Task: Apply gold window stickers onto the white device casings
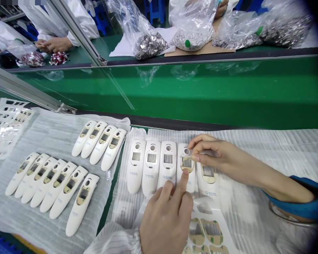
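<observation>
A tan ring-shaped adhesive sticker [191,166] lies around the window of a white plastic housing [191,181]. My right hand [214,151] pinches the sticker's upper right edge between thumb and fingers. From below, my left hand [167,215] reaches in with its index fingertip on the sticker's lower edge; its other fingers are bent and hold nothing visible. Three bare-windowed housings [152,167] stand in a row to the left. On the right, another housing [208,181] has a tan sticker around its window. A sheet of stickers [212,231] lies below, partly hidden by my left hand.
White foam sheets [257,155] cover the bench. More housings [53,176] with tan stickers lie in two rows at left, beside a sheet with cutouts [5,127]. Behind a green panel [190,91], bags of metal parts [151,46] and other people's hands [55,44] show.
</observation>
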`<state>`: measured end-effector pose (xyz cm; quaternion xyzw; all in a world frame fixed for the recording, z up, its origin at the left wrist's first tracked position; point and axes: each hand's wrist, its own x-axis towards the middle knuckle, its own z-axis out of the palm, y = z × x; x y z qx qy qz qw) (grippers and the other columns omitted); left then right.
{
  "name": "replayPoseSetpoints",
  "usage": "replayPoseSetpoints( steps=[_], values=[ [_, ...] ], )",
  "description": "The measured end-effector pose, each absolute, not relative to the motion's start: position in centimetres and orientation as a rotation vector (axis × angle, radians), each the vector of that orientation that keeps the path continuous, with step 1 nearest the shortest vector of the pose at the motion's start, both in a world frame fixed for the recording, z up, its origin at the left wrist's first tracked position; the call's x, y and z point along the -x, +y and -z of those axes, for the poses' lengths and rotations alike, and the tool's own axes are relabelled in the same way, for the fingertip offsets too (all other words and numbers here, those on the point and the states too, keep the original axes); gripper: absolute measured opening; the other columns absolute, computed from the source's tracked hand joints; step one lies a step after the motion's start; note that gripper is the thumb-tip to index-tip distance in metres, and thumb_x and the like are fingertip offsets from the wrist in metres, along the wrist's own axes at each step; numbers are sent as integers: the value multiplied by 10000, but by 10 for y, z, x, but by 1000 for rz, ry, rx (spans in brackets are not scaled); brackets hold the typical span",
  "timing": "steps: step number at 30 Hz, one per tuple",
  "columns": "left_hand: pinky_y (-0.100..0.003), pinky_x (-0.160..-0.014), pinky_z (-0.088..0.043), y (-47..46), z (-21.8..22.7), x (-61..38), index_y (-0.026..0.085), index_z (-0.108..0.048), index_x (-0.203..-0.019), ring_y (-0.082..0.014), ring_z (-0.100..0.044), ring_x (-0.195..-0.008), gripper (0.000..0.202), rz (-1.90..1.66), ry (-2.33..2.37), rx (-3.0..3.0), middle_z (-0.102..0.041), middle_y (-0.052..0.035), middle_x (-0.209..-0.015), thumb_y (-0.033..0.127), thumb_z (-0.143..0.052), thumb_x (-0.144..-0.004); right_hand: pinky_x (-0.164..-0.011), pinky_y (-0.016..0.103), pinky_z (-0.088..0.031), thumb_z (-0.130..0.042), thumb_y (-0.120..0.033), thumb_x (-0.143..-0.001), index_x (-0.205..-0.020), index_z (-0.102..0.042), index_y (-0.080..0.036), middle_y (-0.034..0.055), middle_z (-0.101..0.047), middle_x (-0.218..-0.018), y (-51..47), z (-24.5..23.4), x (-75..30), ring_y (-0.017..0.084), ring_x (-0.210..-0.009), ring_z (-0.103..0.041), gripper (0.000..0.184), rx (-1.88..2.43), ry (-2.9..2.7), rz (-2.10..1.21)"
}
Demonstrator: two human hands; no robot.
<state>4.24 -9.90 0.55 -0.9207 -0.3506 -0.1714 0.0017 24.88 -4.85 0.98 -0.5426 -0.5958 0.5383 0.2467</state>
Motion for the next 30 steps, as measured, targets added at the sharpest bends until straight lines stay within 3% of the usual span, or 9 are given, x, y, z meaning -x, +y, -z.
replayPoseSetpoints(
  steps=[16,30],
  values=[
    [-304,-477,-490,-100,-4,-43,135,-510,-677,-194,-557,-690,180,464,-1121,2930,-611,-133,-1227,10,-450,-791,-821,324,-461,-569,-316,-850,-732,-638,-229,31,-548,-1056,-49,3,-246,182,-988,-539,162,1516,-1710,-1209],
    [-305,-534,-488,-103,-1,-41,137,-522,-740,-210,-558,-760,164,440,-1098,2918,-594,-125,-1250,23,-422,-802,-740,279,-464,-623,-223,-810,-696,-637,-242,-21,-576,-990,-54,5,-240,134,-875,-574,116,1593,-1769,-961]
  ],
)
